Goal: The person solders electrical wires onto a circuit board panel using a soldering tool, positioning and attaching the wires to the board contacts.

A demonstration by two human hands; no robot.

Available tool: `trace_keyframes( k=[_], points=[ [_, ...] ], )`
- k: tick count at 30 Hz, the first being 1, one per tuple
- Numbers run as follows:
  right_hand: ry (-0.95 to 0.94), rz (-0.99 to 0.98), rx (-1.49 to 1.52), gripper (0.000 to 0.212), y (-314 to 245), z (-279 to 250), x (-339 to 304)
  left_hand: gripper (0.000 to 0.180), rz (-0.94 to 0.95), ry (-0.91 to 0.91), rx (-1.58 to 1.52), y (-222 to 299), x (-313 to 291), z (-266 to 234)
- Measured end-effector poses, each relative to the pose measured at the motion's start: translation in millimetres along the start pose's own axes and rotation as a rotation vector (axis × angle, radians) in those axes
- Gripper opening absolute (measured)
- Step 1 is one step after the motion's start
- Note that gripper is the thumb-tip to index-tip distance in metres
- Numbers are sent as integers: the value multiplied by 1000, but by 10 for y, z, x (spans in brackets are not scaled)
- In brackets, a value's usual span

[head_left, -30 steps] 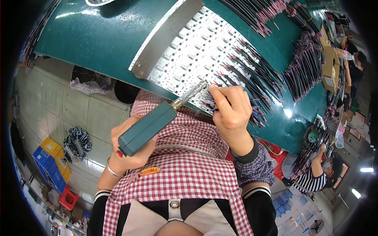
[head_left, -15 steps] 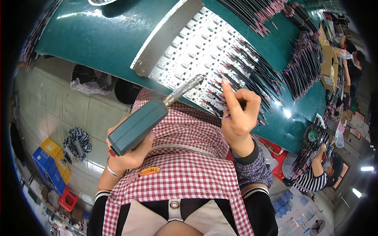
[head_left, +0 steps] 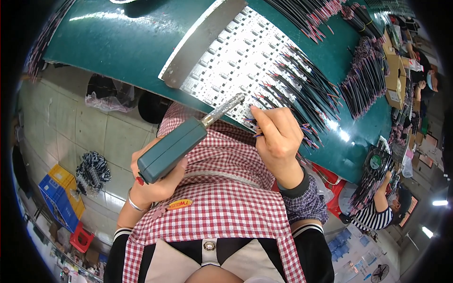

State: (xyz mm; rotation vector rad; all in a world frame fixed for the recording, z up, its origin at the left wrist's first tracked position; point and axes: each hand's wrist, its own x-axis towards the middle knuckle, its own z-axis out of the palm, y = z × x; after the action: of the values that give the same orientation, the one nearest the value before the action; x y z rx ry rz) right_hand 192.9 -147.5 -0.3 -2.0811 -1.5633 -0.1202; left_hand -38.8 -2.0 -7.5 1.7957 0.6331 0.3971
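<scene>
My left hand [head_left: 158, 186] is wrapped round a dark green soldering gun [head_left: 173, 150]. Its metal barrel [head_left: 224, 109] points up and right, with the tip over the near part of a white circuit board sheet [head_left: 231, 61]. My right hand [head_left: 281, 144] is closed in a pinch at the near right edge of the sheet, close to the tip. Black wires [head_left: 309, 137] with red and blue ends pass through or under its fingers, which partly hide them. More black wires [head_left: 302, 89] lie in rows along the right side of the sheet.
A grey metal bar [head_left: 200, 45] lies across the sheet's left part on the green table [head_left: 113, 52]. Bundles of black wires [head_left: 363, 85] lie at the right and far side. A cardboard box [head_left: 395, 80] stands beyond. A co-worker in a striped top [head_left: 377, 217] sits at the right.
My right hand has moved left and its raised index finger has bent down toward the sheet. The soldering gun has shifted slightly right, its tip staying over the sheet.
</scene>
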Motion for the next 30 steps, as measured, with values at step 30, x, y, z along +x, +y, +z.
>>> trace_keyframes(
  k=[30],
  points=[
    [-87,-14,-56,42,-20,-41,107,22,92,-74,71,94,124,-19]
  ],
)
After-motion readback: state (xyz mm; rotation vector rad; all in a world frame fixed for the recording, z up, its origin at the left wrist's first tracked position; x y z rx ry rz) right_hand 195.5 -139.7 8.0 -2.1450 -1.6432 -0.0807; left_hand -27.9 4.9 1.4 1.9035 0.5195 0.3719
